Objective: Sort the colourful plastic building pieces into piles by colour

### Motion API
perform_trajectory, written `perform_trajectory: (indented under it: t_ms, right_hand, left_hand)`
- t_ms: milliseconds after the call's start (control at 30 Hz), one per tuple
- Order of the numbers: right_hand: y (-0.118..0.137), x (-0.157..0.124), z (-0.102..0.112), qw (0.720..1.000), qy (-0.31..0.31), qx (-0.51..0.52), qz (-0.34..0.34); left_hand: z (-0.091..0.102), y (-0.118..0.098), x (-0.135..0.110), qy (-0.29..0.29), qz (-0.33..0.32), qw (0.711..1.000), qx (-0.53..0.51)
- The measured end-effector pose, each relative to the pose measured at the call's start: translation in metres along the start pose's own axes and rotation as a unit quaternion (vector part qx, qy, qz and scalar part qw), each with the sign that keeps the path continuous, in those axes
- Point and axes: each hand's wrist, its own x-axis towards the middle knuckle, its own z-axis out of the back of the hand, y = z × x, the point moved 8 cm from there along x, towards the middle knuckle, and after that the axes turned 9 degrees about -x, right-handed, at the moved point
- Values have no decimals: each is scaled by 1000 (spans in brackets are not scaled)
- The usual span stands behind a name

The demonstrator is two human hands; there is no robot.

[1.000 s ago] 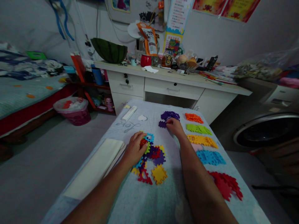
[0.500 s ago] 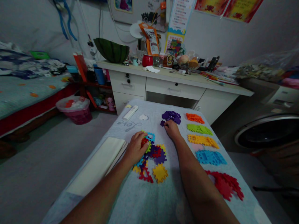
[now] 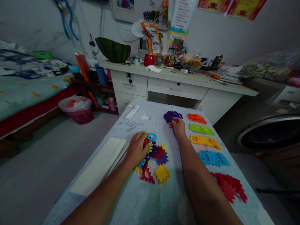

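Observation:
Over the left side of a mixed pile of toothed plastic building pieces rests my left hand, its fingers spread and touching red and green pieces. My right hand is at the near edge of a heap of purple pieces, fingers bent and slightly apart, with no separate piece visible in them. A yellow square piece and a red triangular frame piece lie at the pile's near end. Sorted heaps run down the right side: orange, lime green, yellow, blue and red.
A folded cream item lies along the left edge of the cloth-covered table, with a white stick-like object farther back. Behind stands a cluttered white desk. A washing machine is at right, a pink bin at left.
My right hand has shifted slightly right, and the purple piece at its fingertips no longer sticks out beside the purple heap. My left hand stays on the mixed pile.

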Motion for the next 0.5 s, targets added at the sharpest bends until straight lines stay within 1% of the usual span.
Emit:
perform_trajectory:
  t_ms: [100, 200, 300, 367, 433, 500]
  right_hand:
    - [1, 2, 5, 999, -21, -26, 8]
    - [4, 2, 12, 994, -33, -97, 32]
    - [16, 0, 17, 976, -47, -191, 96]
    - [26, -4, 16, 962, -47, -230, 137]
    - [35, -8, 9, 960, -14, -232, 154]
    - [44, -14, -6, 961, 66, -215, 158]
  left_hand:
    - [2, -1, -1, -12, 4, 999, 46]
    - [3, -2, -1, -12, -4, 998, 63]
    - [4, 1, -2, -11, -3, 997, 71]
    - [4, 3, -3, -10, 5, 997, 79]
    - [4, 5, -2, -6, 13, 997, 76]
    - [4, 5, -2, -4, 18, 998, 53]
